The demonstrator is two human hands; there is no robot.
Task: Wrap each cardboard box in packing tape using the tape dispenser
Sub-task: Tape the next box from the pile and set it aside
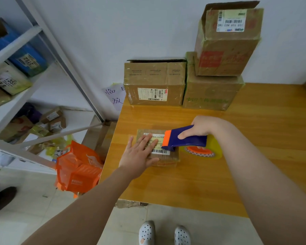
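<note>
While the small cardboard box (166, 159) lies flat on the wooden table (184, 183), near the table's left edge, the left hand (140, 154) presses on its labelled top with fingers straight and slightly spread, grasping nothing. The right hand (200, 129) has its fingers curled round the blue handle of the tape dispenser (184, 138). The dispenser's orange blade end sits over the right part of the box top, and the yellowish tape roll (207, 150) hangs just past the box's right edge, close to the table. Whether the tape is in contact with the box cannot be told.

Assessment: a pass of tape across the top of this box appears to be in hand. The box's near side looks glossy, which suggests some tape is on it; the number of wraps cannot be read.

Three larger boxes stand against the wall: the left rear box (155, 84), the right rear box (212, 92) and a stacked box (228, 43) on top of it. Greenish tape shows along some of their edges. The left rear box and the stacked box have raised top flaps, so both probably remain to be wrapped.
</note>
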